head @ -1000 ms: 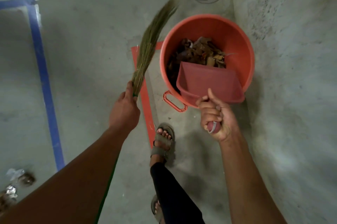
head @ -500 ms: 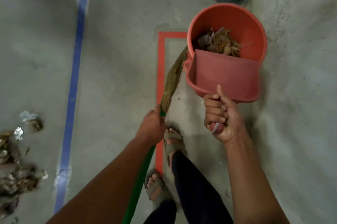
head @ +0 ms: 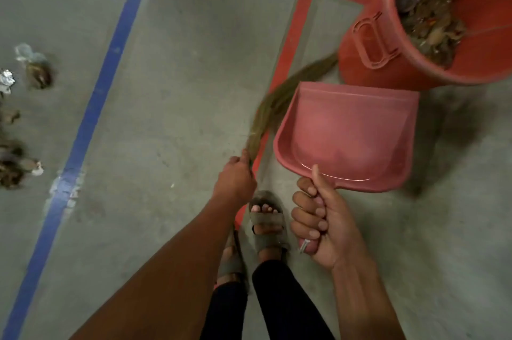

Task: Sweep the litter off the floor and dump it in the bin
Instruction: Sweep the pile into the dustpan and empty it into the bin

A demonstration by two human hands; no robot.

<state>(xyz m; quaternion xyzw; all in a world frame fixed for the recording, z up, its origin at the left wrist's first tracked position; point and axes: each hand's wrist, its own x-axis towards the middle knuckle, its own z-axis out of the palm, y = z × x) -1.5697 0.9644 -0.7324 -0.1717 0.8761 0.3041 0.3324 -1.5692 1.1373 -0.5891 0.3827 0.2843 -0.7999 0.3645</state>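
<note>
My right hand (head: 324, 223) grips the handle of a pink dustpan (head: 349, 134), held level and with nothing in it, just in front of the orange bin (head: 371, 43). The bin stands at the upper right and holds dry leaves and scraps (head: 432, 21). My left hand (head: 235, 179) grips a grass broom (head: 279, 101) where the bristles begin; the bristles trail toward the bin's base. Litter (head: 16, 123), leaves and foil bits, lies scattered on the floor at the far left, beyond the blue tape line.
A blue tape line (head: 97, 96) runs diagonally across the concrete floor. Red tape (head: 293, 38) outlines a rectangle beside the bin. My sandalled feet (head: 266, 223) stand between my arms at the bottom centre.
The dustpan has come off the bin's rim and back toward me. My view has swung left and down, putting the bin at the upper right and more floor litter at the left.
</note>
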